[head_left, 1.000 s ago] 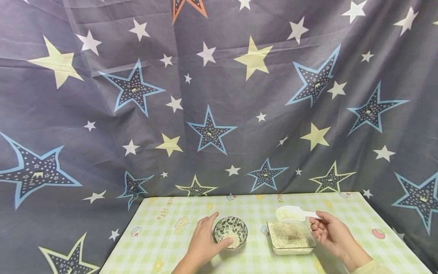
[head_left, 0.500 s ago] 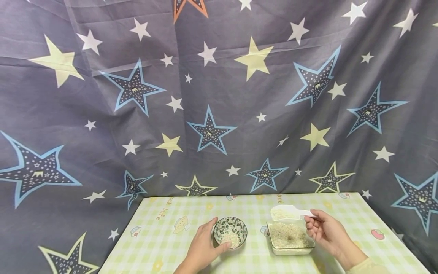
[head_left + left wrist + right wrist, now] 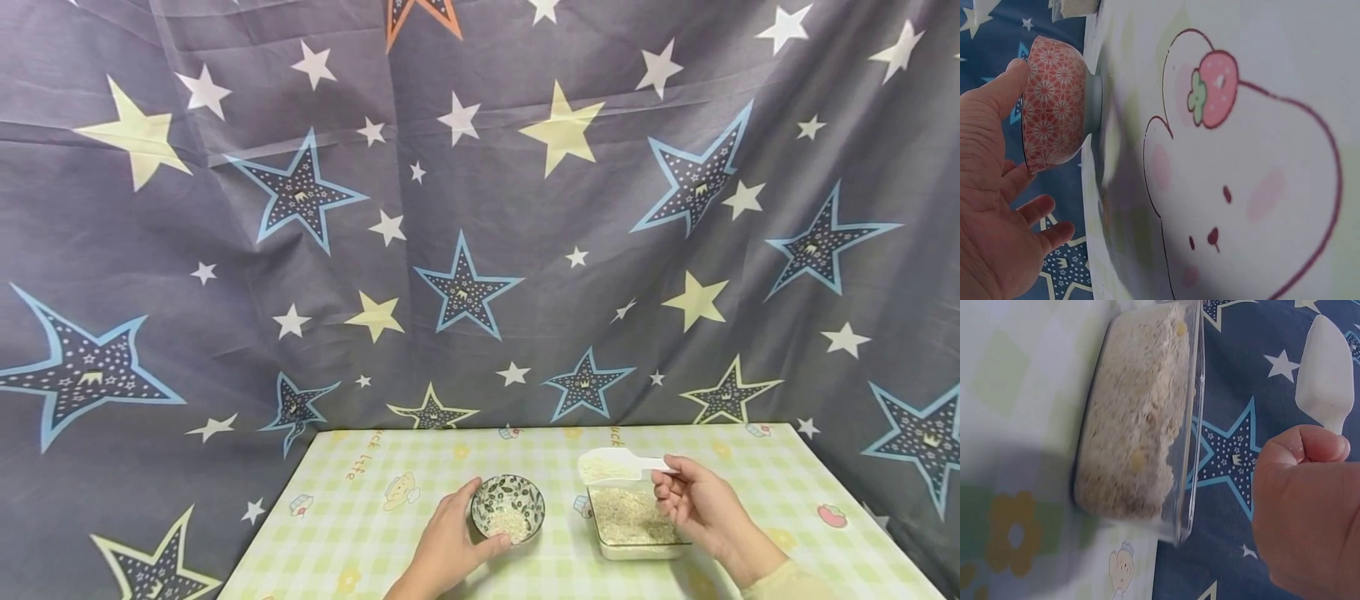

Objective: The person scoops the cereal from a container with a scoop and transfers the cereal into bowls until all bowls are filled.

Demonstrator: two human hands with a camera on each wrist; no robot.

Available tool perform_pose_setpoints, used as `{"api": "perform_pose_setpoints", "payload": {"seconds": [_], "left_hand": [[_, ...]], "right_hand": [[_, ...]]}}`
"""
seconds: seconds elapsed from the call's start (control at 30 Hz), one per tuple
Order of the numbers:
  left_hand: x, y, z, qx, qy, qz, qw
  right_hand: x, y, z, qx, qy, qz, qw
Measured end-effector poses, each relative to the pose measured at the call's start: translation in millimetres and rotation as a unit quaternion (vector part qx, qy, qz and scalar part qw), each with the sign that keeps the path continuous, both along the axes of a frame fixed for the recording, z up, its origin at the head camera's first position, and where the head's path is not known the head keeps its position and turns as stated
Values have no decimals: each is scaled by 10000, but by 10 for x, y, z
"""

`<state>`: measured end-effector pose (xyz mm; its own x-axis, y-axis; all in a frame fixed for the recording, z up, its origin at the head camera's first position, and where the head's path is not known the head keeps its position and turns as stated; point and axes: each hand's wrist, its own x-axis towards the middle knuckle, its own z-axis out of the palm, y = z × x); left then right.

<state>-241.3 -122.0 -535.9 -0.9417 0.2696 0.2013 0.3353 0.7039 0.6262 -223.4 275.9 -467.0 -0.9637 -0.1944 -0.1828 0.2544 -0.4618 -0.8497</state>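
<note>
My left hand [image 3: 452, 537] holds a small bowl [image 3: 1057, 103] at its rim, thumb on the near side and fingers round the left. Outside, the bowl is red with a white flower pattern; inside it is pale with dark leaves. Pale oat-like flakes [image 3: 507, 525] lie at its bottom. My right hand [image 3: 708, 508] pinches the handle of a white scoop [image 3: 1327, 375], which is raised level above the back of a glass container and carries pale flakes. The rectangular glass container [image 3: 645, 552] is nearly full of similar flakes and sits to the right of the bowl.
A green-and-white checked tablecloth [image 3: 360, 533] with cartoon prints covers the table. Behind it hangs a dark curtain [image 3: 495, 208] with stars. A gap of tablecloth separates the bowl from the glass container.
My right hand has moved left with the loaded scoop, from the container's back right toward its back left. The left hand stays at the bowl, its fingers drawn closer to the rim.
</note>
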Motion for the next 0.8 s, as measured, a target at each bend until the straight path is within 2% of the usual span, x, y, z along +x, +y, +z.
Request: {"api": "perform_pose_setpoints", "payload": {"seconds": [0.13,0.5,0.8], "left_hand": [[6,6,17,8,-88,6,10000],[-21,-5,57,77,-406,-76,9991],[-25,-4,58,178,-449,-99,9988]], "right_hand": [[-21,-111,31,90,-77,-94,9999],[-89,-411,115,234,80,-86,9997],[-138,-631,170,235,60,-41,9997]]}}
